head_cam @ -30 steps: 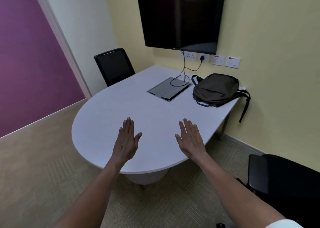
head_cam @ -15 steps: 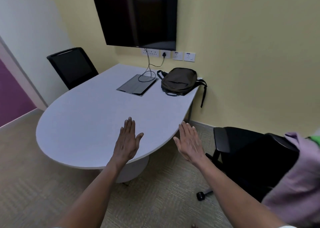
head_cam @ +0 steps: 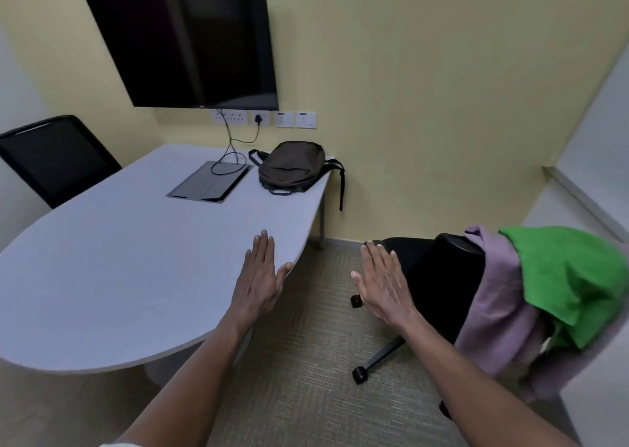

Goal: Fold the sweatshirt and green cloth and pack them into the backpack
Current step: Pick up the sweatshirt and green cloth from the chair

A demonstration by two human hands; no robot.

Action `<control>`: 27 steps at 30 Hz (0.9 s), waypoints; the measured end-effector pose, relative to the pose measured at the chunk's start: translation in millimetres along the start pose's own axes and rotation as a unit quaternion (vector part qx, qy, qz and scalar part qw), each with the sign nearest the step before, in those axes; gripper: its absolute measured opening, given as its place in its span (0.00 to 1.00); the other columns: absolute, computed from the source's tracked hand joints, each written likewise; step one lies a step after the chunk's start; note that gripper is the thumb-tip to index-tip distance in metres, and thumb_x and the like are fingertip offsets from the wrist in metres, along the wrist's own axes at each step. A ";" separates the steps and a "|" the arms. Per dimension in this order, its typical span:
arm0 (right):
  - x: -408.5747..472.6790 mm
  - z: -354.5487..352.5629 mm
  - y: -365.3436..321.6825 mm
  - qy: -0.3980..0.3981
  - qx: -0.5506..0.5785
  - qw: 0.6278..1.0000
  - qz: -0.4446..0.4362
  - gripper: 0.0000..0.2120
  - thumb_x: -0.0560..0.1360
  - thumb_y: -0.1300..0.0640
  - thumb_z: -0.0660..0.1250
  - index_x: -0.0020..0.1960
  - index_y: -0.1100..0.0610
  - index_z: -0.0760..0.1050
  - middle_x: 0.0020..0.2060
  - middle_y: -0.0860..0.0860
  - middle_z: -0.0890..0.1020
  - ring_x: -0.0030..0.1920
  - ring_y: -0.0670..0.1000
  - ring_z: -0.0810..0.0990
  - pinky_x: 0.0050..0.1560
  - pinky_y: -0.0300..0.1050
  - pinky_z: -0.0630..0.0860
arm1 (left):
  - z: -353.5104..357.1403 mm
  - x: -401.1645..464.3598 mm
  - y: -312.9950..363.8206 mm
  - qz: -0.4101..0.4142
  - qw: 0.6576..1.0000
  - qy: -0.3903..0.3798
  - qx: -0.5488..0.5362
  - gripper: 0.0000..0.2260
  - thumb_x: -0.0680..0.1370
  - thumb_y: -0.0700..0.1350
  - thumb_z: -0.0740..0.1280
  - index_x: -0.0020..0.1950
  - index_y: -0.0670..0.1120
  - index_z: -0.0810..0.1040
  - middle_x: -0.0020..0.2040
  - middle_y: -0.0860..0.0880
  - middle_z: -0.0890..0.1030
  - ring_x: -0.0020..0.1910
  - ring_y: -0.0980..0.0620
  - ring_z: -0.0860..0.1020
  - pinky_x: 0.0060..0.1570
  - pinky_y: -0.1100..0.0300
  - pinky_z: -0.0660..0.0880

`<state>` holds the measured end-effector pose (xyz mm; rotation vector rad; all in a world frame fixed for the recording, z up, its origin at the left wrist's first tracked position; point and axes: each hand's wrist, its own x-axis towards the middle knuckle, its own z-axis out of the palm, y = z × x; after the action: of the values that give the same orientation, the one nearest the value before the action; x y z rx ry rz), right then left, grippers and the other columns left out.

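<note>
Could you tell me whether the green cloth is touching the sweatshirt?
Touching: the head view shows the green cloth draped directly over the sweatshirt on the chair.

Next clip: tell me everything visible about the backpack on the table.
The backpack is dark olive-brown, of soft woven-looking fabric, rounded at the top. It lies flat on the far right corner of the table, close to the wall, and looks zipped shut and fairly empty. A carry loop shows at its left end, and one black strap hangs down over the table edge. Neither hand touches it.
</note>
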<state>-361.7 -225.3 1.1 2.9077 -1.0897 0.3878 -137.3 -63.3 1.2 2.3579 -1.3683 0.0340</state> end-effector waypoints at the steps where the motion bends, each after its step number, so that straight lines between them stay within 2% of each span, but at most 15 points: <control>1: -2.7 -3.4 9.7 0.003 -0.005 1.000 0.008 0.35 0.80 0.41 0.38 0.79 0.61 0.55 0.78 0.59 0.59 0.78 0.59 0.56 0.78 0.58 0.50 | 2.0 4.5 9.6 0.010 1.000 0.001 -0.002 0.33 0.83 0.62 0.45 0.82 0.44 0.42 0.81 0.49 0.38 0.79 0.53 0.37 0.77 0.56 0.39; 5: -13.2 -19.1 48.9 0.029 -0.020 0.999 0.039 0.33 0.80 0.42 0.43 0.77 0.61 0.61 0.76 0.59 0.64 0.76 0.59 0.61 0.77 0.58 0.54 | 12.5 20.0 56.3 0.048 0.999 0.002 -0.014 0.34 0.81 0.63 0.42 0.81 0.44 0.42 0.81 0.48 0.38 0.79 0.52 0.37 0.77 0.56 0.39; 10: -26.6 -43.6 104.1 0.088 -0.025 0.993 0.076 0.30 0.81 0.44 0.49 0.73 0.62 0.67 0.72 0.60 0.70 0.72 0.60 0.67 0.74 0.59 0.61 | 31.9 40.5 129.1 0.091 0.995 0.005 -0.034 0.38 0.80 0.67 0.39 0.82 0.43 0.44 0.81 0.46 0.39 0.80 0.51 0.38 0.79 0.51 0.43; 14: -34.2 -64.0 150.1 0.130 -0.017 0.985 0.109 0.28 0.81 0.44 0.52 0.73 0.61 0.66 0.72 0.59 0.70 0.73 0.59 0.67 0.74 0.59 0.62 | 41.0 55.1 199.3 0.126 0.992 0.004 -0.033 0.37 0.80 0.66 0.43 0.81 0.42 0.46 0.81 0.44 0.41 0.80 0.49 0.38 0.78 0.53 0.42; 17: -40.3 -78.8 180.5 0.153 -0.028 0.980 0.121 0.27 0.80 0.44 0.49 0.72 0.59 0.67 0.71 0.58 0.71 0.71 0.59 0.68 0.74 0.59 0.61 | 44.4 63.7 252.6 0.153 0.988 -0.004 -0.034 0.36 0.81 0.64 0.44 0.81 0.41 0.48 0.81 0.42 0.46 0.80 0.47 0.42 0.77 0.55 0.39; 19: -44.2 -87.0 199.5 0.167 -0.034 0.977 0.130 0.27 0.79 0.44 0.49 0.69 0.59 0.70 0.69 0.59 0.72 0.69 0.60 0.70 0.72 0.59 0.63 | 46.5 69.9 285.0 0.166 0.985 -0.012 -0.043 0.36 0.82 0.64 0.45 0.81 0.40 0.51 0.81 0.41 0.52 0.81 0.46 0.45 0.78 0.53 0.42; 22: -47.8 -93.1 230.1 0.183 -0.044 0.970 0.156 0.26 0.79 0.45 0.50 0.66 0.59 0.74 0.68 0.60 0.73 0.68 0.61 0.71 0.71 0.61 0.65 | 56.2 82.4 325.3 0.159 0.986 -0.036 -0.044 0.38 0.80 0.67 0.42 0.79 0.39 0.57 0.79 0.40 0.58 0.80 0.42 0.48 0.78 0.46 0.48; 24: -49.3 -95.7 251.0 0.198 -0.031 0.963 0.182 0.24 0.79 0.45 0.53 0.63 0.59 0.76 0.67 0.61 0.74 0.66 0.62 0.72 0.69 0.61 0.67 | 62.1 90.3 349.1 0.140 0.988 -0.058 -0.014 0.42 0.78 0.70 0.38 0.77 0.40 0.63 0.78 0.38 0.60 0.80 0.39 0.49 0.77 0.43 0.49; 27: -54.6 -102.2 281.5 0.213 -0.012 0.948 0.238 0.22 0.79 0.46 0.56 0.62 0.59 0.76 0.66 0.61 0.74 0.65 0.63 0.72 0.65 0.62 0.69 | 66.9 95.1 382.7 0.078 0.990 -0.114 -0.012 0.42 0.78 0.71 0.46 0.76 0.37 0.62 0.78 0.34 0.57 0.79 0.36 0.44 0.76 0.41 0.46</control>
<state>-607.0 -393.3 66.3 2.3319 -1.6676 0.9455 -420.2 -331.6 90.1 2.2848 -1.6489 -0.2128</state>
